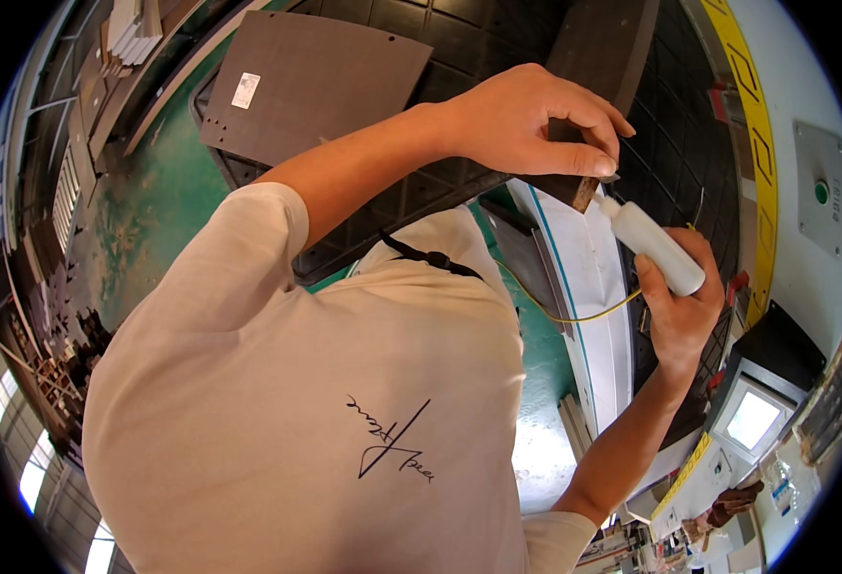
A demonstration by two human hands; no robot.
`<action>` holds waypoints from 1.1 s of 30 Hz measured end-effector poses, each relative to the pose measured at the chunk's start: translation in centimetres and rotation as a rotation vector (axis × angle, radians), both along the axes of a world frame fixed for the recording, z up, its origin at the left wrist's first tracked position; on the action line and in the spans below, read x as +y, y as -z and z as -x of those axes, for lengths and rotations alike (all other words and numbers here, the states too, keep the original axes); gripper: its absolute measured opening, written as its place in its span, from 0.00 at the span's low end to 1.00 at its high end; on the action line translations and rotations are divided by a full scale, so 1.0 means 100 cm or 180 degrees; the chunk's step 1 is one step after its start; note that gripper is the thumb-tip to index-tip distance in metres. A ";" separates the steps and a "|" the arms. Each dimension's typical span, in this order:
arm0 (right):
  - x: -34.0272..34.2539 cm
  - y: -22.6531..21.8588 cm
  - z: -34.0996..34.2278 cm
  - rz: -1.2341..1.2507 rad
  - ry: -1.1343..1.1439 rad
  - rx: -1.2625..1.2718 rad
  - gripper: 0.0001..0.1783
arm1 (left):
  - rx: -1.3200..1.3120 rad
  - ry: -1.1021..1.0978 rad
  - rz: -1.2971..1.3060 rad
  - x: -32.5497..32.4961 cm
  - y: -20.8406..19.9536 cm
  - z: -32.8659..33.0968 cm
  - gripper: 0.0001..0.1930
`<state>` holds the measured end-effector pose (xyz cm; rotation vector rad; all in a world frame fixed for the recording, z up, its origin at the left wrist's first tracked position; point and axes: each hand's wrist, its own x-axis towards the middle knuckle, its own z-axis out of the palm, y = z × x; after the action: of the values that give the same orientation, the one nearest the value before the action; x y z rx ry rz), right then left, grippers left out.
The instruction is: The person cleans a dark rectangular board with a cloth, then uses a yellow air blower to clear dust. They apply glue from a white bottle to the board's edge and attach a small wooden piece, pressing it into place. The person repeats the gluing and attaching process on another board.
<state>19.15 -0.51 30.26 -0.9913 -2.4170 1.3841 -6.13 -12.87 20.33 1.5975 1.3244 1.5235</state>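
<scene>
My left hand (541, 124) reaches across to the right, its thumb and fingers pinched on a small brown piece (586, 195) with a rough, wood-like face. Much of that piece is hidden behind the thumb and fingers. In my right hand (684, 316) is a white squeeze bottle (658, 251), tilted so its nozzle points up and left. The nozzle tip lies close beside the brown piece; whether they touch I cannot tell. Under my left hand a dark brown board (601, 48) extends toward the far side.
A large brown panel (316, 81) with a white label lies on the black gridded surface (698, 115) at the far left. A white machine with a yellow strip (754, 134), a green button (821, 193) and a screen (752, 417) borders the right. A yellow cable (574, 319) loops below.
</scene>
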 end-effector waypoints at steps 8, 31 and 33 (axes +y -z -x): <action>-0.001 0.000 0.001 -0.0070 -0.0232 0.0070 0.16 | -0.0016 -0.0034 0.0026 -0.003 -0.001 0.000 0.10; -0.005 -0.005 0.009 -0.0193 -0.0433 0.0060 0.15 | -0.0135 -0.0014 -0.0030 -0.002 0.002 0.000 0.10; -0.007 -0.004 0.016 -0.0200 -0.0302 0.0067 0.15 | -0.0096 -0.0029 0.0023 -0.003 -0.001 0.001 0.10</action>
<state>17.55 -1.18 30.67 -0.8536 -2.5052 1.3319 -6.21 -13.16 20.41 1.5601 1.3210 1.5404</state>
